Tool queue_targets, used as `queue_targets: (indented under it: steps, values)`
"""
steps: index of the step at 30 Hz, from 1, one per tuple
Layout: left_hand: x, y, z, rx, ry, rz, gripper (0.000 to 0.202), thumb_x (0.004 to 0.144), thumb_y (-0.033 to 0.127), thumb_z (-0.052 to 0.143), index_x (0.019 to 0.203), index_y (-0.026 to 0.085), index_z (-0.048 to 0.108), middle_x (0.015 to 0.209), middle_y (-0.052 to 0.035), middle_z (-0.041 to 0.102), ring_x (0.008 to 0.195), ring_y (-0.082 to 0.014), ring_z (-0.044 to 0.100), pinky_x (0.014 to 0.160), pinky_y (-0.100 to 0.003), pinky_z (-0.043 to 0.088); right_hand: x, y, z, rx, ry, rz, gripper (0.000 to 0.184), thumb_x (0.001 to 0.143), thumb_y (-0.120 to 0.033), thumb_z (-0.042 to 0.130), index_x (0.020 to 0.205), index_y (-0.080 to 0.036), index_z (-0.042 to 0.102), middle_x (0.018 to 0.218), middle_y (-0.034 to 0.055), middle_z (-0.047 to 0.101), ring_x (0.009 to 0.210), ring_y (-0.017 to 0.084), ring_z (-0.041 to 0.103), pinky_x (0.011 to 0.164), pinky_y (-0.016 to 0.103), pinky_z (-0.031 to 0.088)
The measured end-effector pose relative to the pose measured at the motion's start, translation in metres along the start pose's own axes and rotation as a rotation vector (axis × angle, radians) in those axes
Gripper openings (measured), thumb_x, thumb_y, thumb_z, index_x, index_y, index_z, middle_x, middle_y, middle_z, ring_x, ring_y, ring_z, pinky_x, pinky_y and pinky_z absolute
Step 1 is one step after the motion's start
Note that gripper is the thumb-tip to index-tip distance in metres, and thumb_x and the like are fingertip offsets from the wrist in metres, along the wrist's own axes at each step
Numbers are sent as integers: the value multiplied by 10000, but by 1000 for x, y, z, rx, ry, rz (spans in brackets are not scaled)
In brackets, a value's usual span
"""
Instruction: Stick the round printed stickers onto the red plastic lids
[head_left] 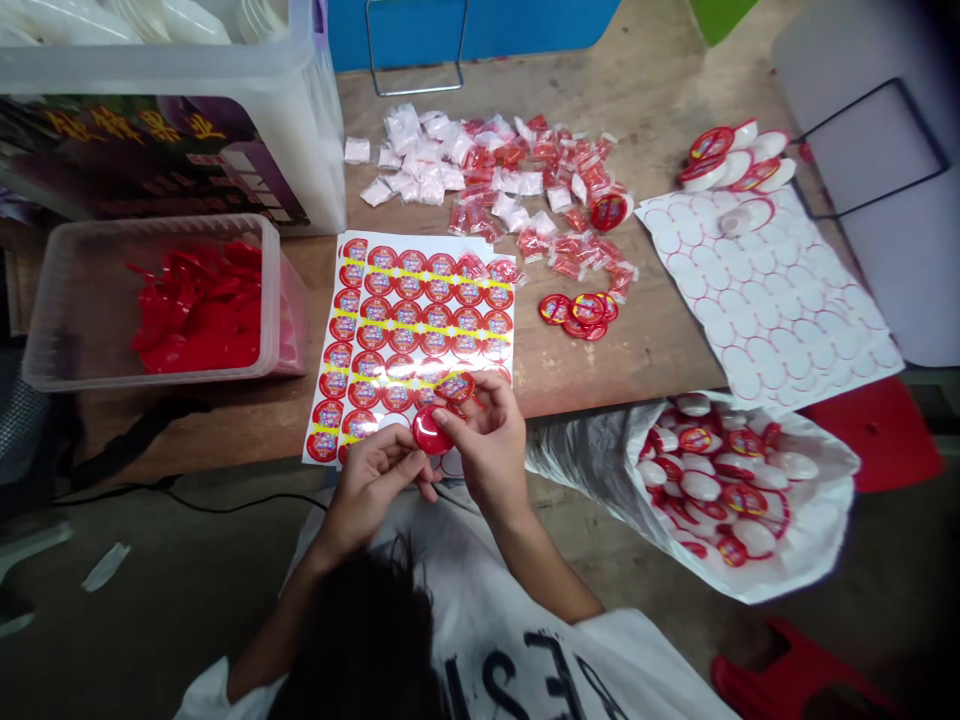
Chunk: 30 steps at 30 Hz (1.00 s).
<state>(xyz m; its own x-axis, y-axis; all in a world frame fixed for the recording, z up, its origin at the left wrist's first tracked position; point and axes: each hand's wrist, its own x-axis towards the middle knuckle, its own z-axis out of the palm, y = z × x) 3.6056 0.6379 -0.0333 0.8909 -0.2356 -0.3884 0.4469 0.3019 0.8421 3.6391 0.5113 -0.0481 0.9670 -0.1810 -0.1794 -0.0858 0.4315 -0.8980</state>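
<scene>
My left hand (371,490) holds a glossy red round plastic lid (429,430) between thumb and fingers. My right hand (487,440) presses its fingertips on the same lid from above. Both hands are over the lower edge of a sheet of round red printed stickers (409,340), which lies on the wooden table (622,340). A round sticker (454,386) sits just beyond my right fingers, and I cannot tell whether it is lifted from the sheet. Part of the lid is hidden by my fingers.
A clear tub of red lids (199,305) stands left, below a clear storage bin (300,120). Red and white sachets (480,170) are scattered ahead. Right lie a peeled backing sheet (765,290), stacked round pieces (731,155) and a white bag of them (720,490). A red stool (874,435) stands beyond.
</scene>
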Motion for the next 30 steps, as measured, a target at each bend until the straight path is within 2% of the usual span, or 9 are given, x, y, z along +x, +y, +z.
queue_targets:
  steps: [4,8,13,15,18,20,24,27,30]
  values:
    - [0,0,3,75,21,44,224,843,340,644,757,146,573,643,35,580,492,-85,576,643,-265,526,-1,1,1,-6,13,51,484,583,-242,813,954,-262,502,959,-3,610,823,152,674,719,283,595]
    - [0,5,4,138,13,47,253,837,376,642,754,151,561,633,39,549,493,-83,560,619,-255,507,-1,6,-2,-8,13,102,496,591,-259,809,984,-259,506,977,8,620,832,159,665,731,298,584]
    - [0,7,-5,237,25,37,211,863,360,606,801,161,568,604,46,516,508,-66,507,582,-213,434,3,0,-15,-79,75,9,265,755,-307,706,986,-235,597,895,5,641,784,122,625,736,264,545]
    - [0,7,-9,277,30,15,218,860,369,604,812,158,574,632,27,552,514,-68,487,525,-203,380,3,-9,-20,-137,7,-20,239,789,-291,684,1017,-239,633,851,-5,642,723,105,608,685,241,531]
    - [0,6,-12,299,31,-10,227,848,380,606,820,156,585,655,8,579,504,-71,449,483,-206,333,0,-23,-23,-230,-205,-15,319,779,-250,701,1088,-250,620,765,-25,626,649,104,594,609,231,515]
    - [0,6,-12,311,28,-20,220,844,376,604,819,158,588,638,7,574,500,-76,441,473,-208,316,-3,-29,-22,-324,-294,-52,302,762,-231,718,1046,-243,617,757,-23,637,651,112,601,600,233,510]
    - [0,6,-12,332,12,-44,208,849,371,586,840,163,591,647,1,602,488,-76,410,460,-209,290,-8,-34,-22,-606,-348,-186,114,813,-221,660,927,-208,662,752,7,676,638,125,598,584,252,490]
    - [0,7,-12,354,12,-57,216,847,378,580,848,162,593,618,7,588,484,-76,388,458,-208,276,-10,-35,-23,-680,-358,-237,128,831,-207,633,955,-208,666,760,9,680,619,119,577,577,256,478]
    - [0,9,-11,369,4,-68,205,847,364,574,832,160,584,607,18,568,489,-73,389,464,-204,274,-11,-35,-23,-655,-373,-195,205,827,-179,619,1028,-213,609,769,1,664,617,109,568,572,244,467]
